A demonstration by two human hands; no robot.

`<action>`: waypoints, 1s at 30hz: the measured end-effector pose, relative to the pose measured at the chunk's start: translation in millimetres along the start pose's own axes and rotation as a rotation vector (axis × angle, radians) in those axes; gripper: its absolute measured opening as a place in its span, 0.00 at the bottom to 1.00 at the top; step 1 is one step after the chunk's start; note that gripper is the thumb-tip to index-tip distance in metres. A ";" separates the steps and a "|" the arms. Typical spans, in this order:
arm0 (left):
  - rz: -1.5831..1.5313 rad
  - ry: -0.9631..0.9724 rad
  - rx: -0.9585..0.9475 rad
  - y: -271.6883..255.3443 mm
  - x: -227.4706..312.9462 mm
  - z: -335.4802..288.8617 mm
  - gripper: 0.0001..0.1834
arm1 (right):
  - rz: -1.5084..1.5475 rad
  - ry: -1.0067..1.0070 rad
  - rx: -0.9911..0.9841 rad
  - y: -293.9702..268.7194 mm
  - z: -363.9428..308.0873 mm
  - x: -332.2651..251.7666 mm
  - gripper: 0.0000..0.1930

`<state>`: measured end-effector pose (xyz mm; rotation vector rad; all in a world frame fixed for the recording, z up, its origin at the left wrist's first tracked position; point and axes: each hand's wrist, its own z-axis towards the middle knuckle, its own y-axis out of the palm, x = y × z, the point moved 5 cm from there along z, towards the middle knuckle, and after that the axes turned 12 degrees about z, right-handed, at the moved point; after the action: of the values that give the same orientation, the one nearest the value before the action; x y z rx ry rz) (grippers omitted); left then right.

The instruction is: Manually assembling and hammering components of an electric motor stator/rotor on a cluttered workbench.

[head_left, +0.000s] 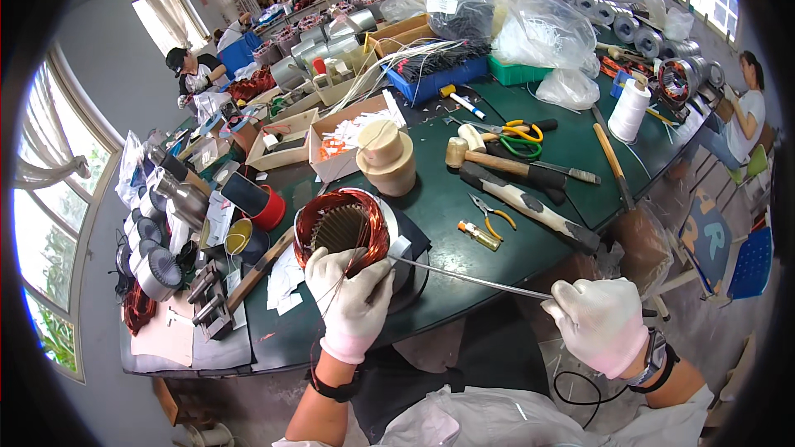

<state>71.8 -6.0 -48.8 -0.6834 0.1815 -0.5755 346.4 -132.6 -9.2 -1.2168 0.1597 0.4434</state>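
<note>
A motor stator (341,228) stands near the table's front edge, its ring of red-brown copper windings facing up around a slotted core. My left hand (352,302), in a white glove, is closed at the near side of the windings, with thin copper wires (338,288) running between its fingers. Off to the right, my gloved right hand (600,323) grips the end of a long, slim metal rod (472,279). The rod's other end reaches the stator's right side, beside a small pale block (400,247); exactly where it touches is hard to see.
Behind the stator stands a stepped wooden cylinder (386,157). Right of it lie a mallet (497,161), a worn bat-like stick (530,207), yellow-handled pliers (493,213) and scissors (522,136). A red cup (269,209), paper pieces (286,280) and a clamp (211,298) sit left. Co-workers sit farther off.
</note>
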 end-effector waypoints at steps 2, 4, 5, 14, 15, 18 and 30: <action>-0.055 0.003 0.000 -0.6 -3.4 2.3 0.13 | -0.088 -0.010 -0.096 -0.7 4.6 -3.5 0.13; -0.075 -0.018 -0.027 -3.8 -5.5 2.5 0.12 | -0.097 -0.013 -0.099 -2.9 9.7 -6.2 0.12; -0.096 -0.036 -0.054 -2.3 -6.5 2.7 0.12 | -0.105 -0.015 -0.101 -4.0 12.7 -7.4 0.11; -0.024 -0.036 -0.055 -0.5 -5.0 3.8 0.13 | -0.039 -0.091 -0.125 31.9 41.4 -4.0 0.14; -0.021 -0.059 -0.046 1.1 -5.7 3.3 0.13 | -0.049 -0.110 -0.137 37.0 44.1 -3.5 0.14; -0.079 -0.036 -0.065 2.2 -2.7 9.3 0.13 | 0.028 -0.077 -0.110 49.5 52.4 6.0 0.13; -0.473 -0.015 -0.061 -3.3 -63.9 5.8 0.20 | 0.482 0.111 0.140 74.9 141.7 107.7 0.12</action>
<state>19.2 30.7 -43.8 -0.7952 0.0206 -1.0201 396.5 46.0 -62.9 -1.0608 0.5772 0.7700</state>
